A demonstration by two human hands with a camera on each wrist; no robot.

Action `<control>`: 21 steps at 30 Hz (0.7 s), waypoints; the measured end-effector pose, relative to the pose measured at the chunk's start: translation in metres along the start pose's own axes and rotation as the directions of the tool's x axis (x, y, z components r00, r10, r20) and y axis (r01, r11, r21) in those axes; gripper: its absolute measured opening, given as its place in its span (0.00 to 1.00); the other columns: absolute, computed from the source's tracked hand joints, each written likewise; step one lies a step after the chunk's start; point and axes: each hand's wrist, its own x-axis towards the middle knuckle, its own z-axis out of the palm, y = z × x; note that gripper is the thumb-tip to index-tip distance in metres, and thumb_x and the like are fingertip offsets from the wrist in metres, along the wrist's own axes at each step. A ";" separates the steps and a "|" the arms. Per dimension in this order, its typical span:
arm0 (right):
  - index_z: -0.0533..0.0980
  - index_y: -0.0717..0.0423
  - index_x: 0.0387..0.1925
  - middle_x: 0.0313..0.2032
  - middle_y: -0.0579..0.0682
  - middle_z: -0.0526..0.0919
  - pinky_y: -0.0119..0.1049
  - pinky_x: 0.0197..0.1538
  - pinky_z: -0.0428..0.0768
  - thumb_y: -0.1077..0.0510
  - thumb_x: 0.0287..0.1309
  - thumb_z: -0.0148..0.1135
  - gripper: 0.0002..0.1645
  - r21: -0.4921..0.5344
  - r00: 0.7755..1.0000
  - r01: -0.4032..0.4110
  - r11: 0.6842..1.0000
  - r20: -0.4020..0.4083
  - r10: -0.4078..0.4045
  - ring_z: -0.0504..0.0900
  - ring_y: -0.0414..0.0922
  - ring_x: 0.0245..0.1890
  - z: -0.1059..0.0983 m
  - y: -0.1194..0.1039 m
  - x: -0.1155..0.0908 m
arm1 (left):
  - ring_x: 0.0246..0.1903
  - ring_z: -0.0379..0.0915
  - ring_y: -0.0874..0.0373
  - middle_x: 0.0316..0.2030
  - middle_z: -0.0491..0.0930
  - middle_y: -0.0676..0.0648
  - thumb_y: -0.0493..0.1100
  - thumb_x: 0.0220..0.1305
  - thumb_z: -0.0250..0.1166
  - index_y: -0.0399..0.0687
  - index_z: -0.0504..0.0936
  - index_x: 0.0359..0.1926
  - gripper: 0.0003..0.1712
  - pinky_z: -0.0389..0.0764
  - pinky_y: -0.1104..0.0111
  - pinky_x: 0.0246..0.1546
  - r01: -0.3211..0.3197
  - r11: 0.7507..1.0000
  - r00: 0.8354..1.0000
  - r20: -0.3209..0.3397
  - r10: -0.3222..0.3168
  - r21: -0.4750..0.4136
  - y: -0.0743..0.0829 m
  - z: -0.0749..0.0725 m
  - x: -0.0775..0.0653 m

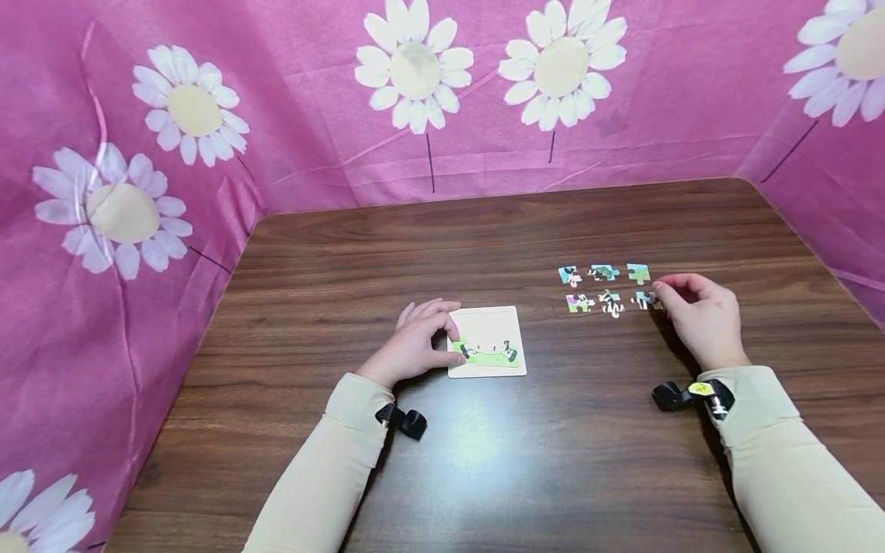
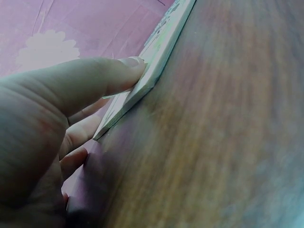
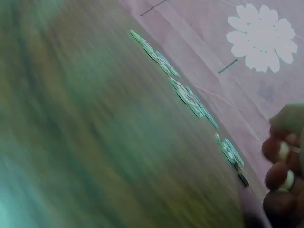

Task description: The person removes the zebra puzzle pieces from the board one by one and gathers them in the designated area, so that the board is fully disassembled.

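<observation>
A pale puzzle board [image 1: 484, 322] lies on the table, a strip of green pieces [image 1: 494, 359] with black-and-white figures along its near side. My left hand [image 1: 418, 346] holds the board at its left edge. In the left wrist view, the thumb [image 2: 126, 71] presses on top and other fingers stay partly hidden beyond the edge. My right hand [image 1: 705, 319] is beside the lower right puzzle piece [image 1: 643, 299], thumb and index finger close together over its right end. The right wrist view shows bent fingers [image 3: 280, 175] apart from the pieces [image 3: 228, 149]; no held piece is visible.
Several loose puzzle pieces lie in two rows, among them a green-blue one [image 1: 638, 273], a dark green one [image 1: 604, 273] and a pink-green one [image 1: 579, 303]. Brown wood-grain table [image 1: 346, 261] spreads around them. Pink flowered cloth [image 1: 304, 100] hangs behind and at the sides.
</observation>
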 end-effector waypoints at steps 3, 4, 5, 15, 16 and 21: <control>0.82 0.69 0.38 0.25 0.22 0.79 0.17 0.29 0.70 0.61 0.62 0.65 0.12 0.107 0.998 0.053 0.993 -0.027 -0.050 0.75 0.26 0.24 0.010 -0.006 -0.004 | 0.75 0.50 0.48 0.71 0.68 0.49 0.51 0.52 0.76 0.56 0.77 0.34 0.16 0.35 0.43 0.73 0.000 1.000 1.000 -0.001 0.000 -0.002 0.001 0.000 0.000; 0.81 0.70 0.38 0.25 0.25 0.80 0.17 0.29 0.71 0.62 0.61 0.66 0.11 0.138 0.998 0.069 0.988 -0.023 -0.066 0.76 0.26 0.24 0.014 -0.008 -0.006 | 0.75 0.50 0.48 0.71 0.68 0.49 0.51 0.52 0.76 0.56 0.76 0.34 0.16 0.35 0.43 0.73 0.000 1.000 1.000 -0.001 0.000 -0.004 0.001 0.000 0.000; 0.82 0.70 0.38 0.25 0.25 0.81 0.17 0.30 0.72 0.63 0.61 0.66 0.10 0.154 0.996 0.088 0.984 -0.018 -0.087 0.76 0.26 0.25 0.018 -0.012 -0.009 | 0.75 0.50 0.48 0.71 0.68 0.49 0.51 0.52 0.76 0.56 0.76 0.34 0.16 0.35 0.43 0.73 0.000 1.000 1.000 -0.001 0.000 -0.005 0.001 -0.001 0.000; 0.84 0.64 0.36 0.25 0.41 0.84 0.19 0.29 0.72 0.67 0.58 0.68 0.04 0.202 0.962 0.223 0.954 0.115 -0.250 0.76 0.27 0.23 0.055 -0.044 -0.036 | 0.75 0.50 0.46 0.70 0.68 0.49 0.50 0.52 0.76 0.57 0.76 0.34 0.16 0.34 0.41 0.73 -0.004 0.999 1.000 -0.008 0.004 -0.032 0.000 -0.001 -0.002; 0.84 0.64 0.36 0.25 0.45 0.85 0.19 0.28 0.73 0.68 0.58 0.68 0.04 0.213 0.958 0.228 0.950 0.125 -0.258 0.76 0.28 0.22 0.058 -0.046 -0.038 | 0.75 0.50 0.46 0.70 0.68 0.49 0.50 0.52 0.76 0.57 0.76 0.34 0.16 0.34 0.41 0.73 -0.003 0.999 1.000 -0.009 0.003 -0.036 0.000 -0.001 -0.002; 0.84 0.61 0.35 0.27 0.52 0.85 0.21 0.27 0.72 0.69 0.57 0.69 0.04 0.229 0.932 0.280 0.932 0.167 -0.321 0.76 0.32 0.22 0.072 -0.055 -0.047 | 0.75 0.50 0.45 0.69 0.69 0.48 0.50 0.55 0.75 0.56 0.77 0.33 0.13 0.34 0.41 0.73 -0.008 0.999 1.000 -0.018 0.007 -0.043 0.002 -0.001 -0.002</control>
